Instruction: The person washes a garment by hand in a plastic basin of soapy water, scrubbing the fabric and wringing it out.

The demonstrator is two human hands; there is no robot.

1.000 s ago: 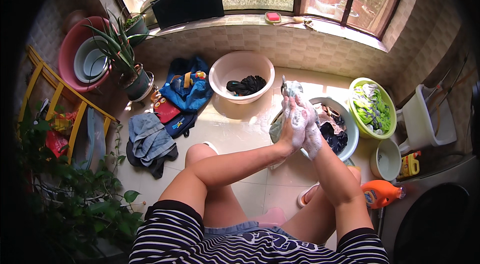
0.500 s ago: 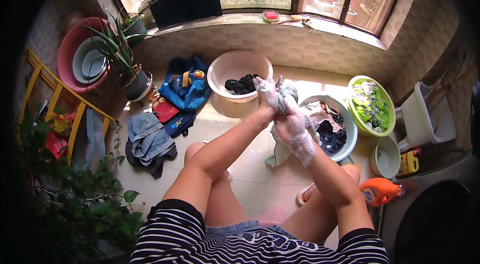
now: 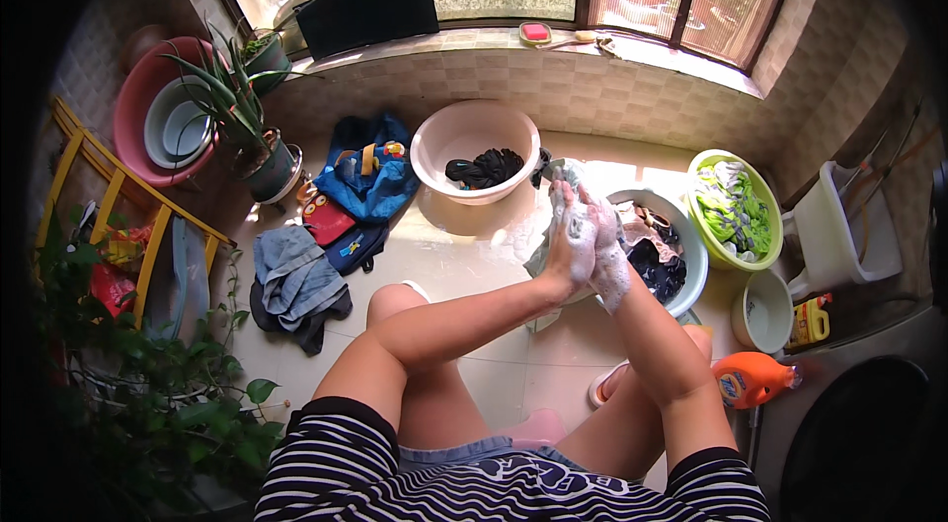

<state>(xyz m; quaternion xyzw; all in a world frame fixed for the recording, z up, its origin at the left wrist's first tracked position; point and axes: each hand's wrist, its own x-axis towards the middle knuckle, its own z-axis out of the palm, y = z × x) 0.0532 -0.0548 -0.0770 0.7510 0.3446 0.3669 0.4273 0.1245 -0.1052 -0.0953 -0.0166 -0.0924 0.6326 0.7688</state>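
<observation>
Left hand (image 3: 571,243) and right hand (image 3: 605,247) are foamy, pressed together — fingers (image 3: 565,203) holding the cloth (image 3: 571,170) near the blue basin (image 3: 698,263).

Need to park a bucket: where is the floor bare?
Bare tiles lie between the clothes pile, pale pink basin and soapy hands; another patch shows between the legs. The right is crowded: light-blue basin, lime-green basin and small pale tub sit close together.

Left hand (image 3: 570,243) swung rightward, up against the right hand (image 3: 605,238) again
</observation>
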